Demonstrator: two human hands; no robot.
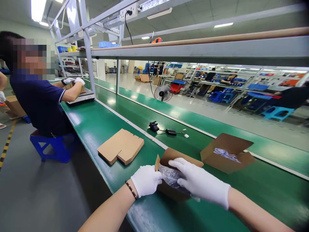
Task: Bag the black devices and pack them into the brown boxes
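Observation:
An open cardboard box (172, 191) sits at the front edge of the green bench, with clear bubble wrap (170, 175) inside. My left hand (146, 181), in a white glove, is closed on the left side of this box near a raised flap. Over the box's opening is my gloved right hand (201, 178), thumb and forefinger apart, close to or touching the wrap. Its other fingers are partly hidden, and what the wrap encloses cannot be made out. Flat folded cartons (120, 145) lie stacked to the left.
A second open box (224, 156) with wrap inside stands at right. Behind the stack lies a black device (154, 126) with a cable and white connector. A co-worker (38, 100) sits at left by a scale (80, 97). A shelf frame (193, 48) spans above the bench.

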